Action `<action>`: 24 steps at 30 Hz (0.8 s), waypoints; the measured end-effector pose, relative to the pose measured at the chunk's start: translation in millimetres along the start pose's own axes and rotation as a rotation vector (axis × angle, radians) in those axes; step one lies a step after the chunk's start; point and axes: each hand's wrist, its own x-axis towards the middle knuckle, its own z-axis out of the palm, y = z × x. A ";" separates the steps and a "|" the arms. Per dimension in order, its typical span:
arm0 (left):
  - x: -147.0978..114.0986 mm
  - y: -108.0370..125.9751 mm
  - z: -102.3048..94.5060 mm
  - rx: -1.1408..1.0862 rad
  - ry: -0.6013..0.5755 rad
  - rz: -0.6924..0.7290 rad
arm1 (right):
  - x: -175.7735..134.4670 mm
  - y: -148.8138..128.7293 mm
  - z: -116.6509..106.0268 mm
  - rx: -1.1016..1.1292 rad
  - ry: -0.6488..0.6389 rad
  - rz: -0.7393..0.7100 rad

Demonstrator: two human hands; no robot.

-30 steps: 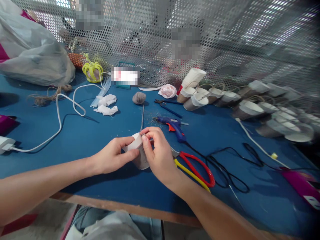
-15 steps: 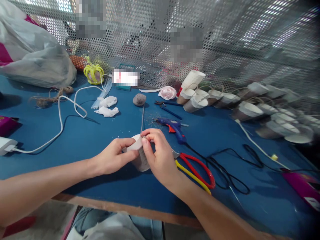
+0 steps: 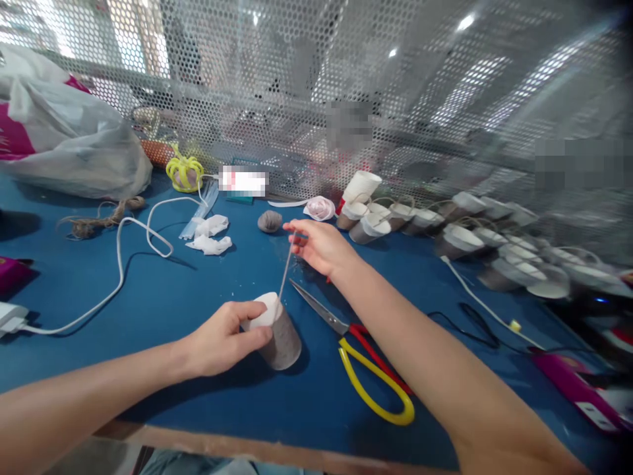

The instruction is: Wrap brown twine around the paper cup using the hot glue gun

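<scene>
In the head view my left hand point(image 3: 232, 336) is closed on a paper cup point(image 3: 283, 340), thumb and fingers at its white round end, which faces up. Grey yarn covers the cup's side, and its wider end is on the blue table. A taut strand of grey yarn point(image 3: 285, 270) rises from the cup to my right hand point(image 3: 316, 245). The fingers of that hand are closed on the strand, away from the cup. A grey yarn ball point(image 3: 270, 221) lies just left of my right fingertips. Scissors point(image 3: 341, 324) with red and yellow handles lie right of the cup, partly under my right forearm.
Several grey-sided cups point(image 3: 370, 227) with white rims stand at the back right. A pink ribbon roll point(image 3: 320, 208), white scraps point(image 3: 210, 245), brown twine point(image 3: 106, 218) and a white cable point(image 3: 119, 284) lie on the table. A plastic bag point(image 3: 74, 145) sits back left, before a perforated metal screen point(image 3: 277, 86).
My right hand has moved from the cup up and away, drawing the yarn strand out. My left hand still holds the cup. The view has shifted, and my right arm now hides most of the glue gun.
</scene>
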 end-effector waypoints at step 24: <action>4.4 -5.8 -12.0 0.006 0.078 0.028 | 13.8 -25.2 -34.3 -1.459 -0.059 -0.267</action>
